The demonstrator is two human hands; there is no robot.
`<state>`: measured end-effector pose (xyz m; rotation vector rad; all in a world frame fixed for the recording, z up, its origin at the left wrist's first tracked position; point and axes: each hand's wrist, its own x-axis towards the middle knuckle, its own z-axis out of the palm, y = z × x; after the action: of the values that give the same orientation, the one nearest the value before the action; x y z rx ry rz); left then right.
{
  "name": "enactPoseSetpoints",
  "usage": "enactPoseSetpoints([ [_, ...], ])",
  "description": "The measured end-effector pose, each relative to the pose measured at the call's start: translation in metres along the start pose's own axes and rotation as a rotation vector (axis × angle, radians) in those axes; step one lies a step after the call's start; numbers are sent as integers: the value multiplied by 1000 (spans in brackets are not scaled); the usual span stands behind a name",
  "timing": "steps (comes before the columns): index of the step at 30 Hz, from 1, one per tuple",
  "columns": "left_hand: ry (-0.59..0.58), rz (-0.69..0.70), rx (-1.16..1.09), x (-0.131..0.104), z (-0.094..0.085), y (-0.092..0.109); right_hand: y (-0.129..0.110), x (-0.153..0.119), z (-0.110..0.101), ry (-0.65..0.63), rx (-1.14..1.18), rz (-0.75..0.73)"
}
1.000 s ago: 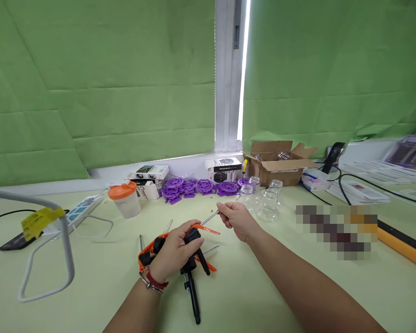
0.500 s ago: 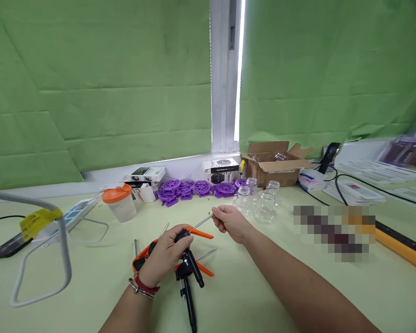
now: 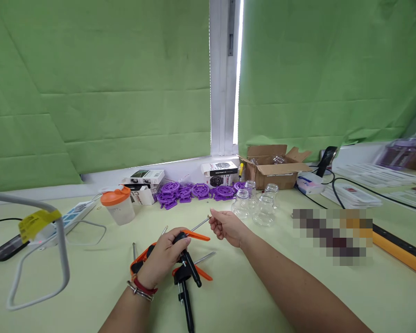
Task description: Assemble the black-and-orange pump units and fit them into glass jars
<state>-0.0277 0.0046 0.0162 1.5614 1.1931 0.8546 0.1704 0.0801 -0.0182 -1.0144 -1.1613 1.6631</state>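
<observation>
My left hand [image 3: 168, 253] is wrapped round a black tool [image 3: 193, 270] with an orange lever [image 3: 198, 235]. A thin metal rod [image 3: 200, 224] sticks out of this tool up and to the right. At the rod's far end, the fingers of my right hand [image 3: 225, 226] are pinched together; a small tip shows beside them. Just below lies a second black and orange tool [image 3: 185, 296], its own rod pointing right. Another orange and black tool [image 3: 137, 266] is partly hidden behind my left hand and wrist.
Purple wheel-like parts [image 3: 200, 190] lie along the back, near clear glass jars [image 3: 264, 210] and an open cardboard box [image 3: 276, 178]. An orange-lidded cup [image 3: 120, 210], power strip [image 3: 78, 213] and grey metal frame [image 3: 63, 259] are left; an orange-black bar [image 3: 402, 249] is right.
The view has shifted slightly. My right fingers have turned a little at the rod's end, and the small tip there now shows more clearly. My left hand keeps its hold.
</observation>
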Motion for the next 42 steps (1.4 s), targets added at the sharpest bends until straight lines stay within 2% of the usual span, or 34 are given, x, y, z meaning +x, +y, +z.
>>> enactPoseSetpoints([
  [3,-8,-11,-1,1,1,0,3,2,-2,15,-12,-25],
  [8,-6,-33,-27,1,2,1,3,2,-3,-75,44,-126],
  [13,-21,-34,-34,0,2,-1,6,3,-1,-7,-53,-51],
  [20,-16,-92,-104,0,2,1,9,9,-8,-47,-23,-254],
  [25,5,-133,-147,0,1,-2,13,14,-13,-90,57,-310],
  [28,-11,-144,-196,-1,-1,-4,11,14,-12,-59,53,-372],
  [30,27,-161,-198,0,-2,-4,11,15,-13,2,3,-406],
  [32,110,-145,-100,1,-4,-3,12,19,-17,128,-212,-380],
  [35,242,-41,315,4,-7,-4,19,27,-23,314,-636,-280],
  [38,277,-9,728,7,-4,-10,28,37,-26,373,-839,-239],
  [42,312,-69,983,13,4,-18,34,48,-21,414,-1016,-202],
])
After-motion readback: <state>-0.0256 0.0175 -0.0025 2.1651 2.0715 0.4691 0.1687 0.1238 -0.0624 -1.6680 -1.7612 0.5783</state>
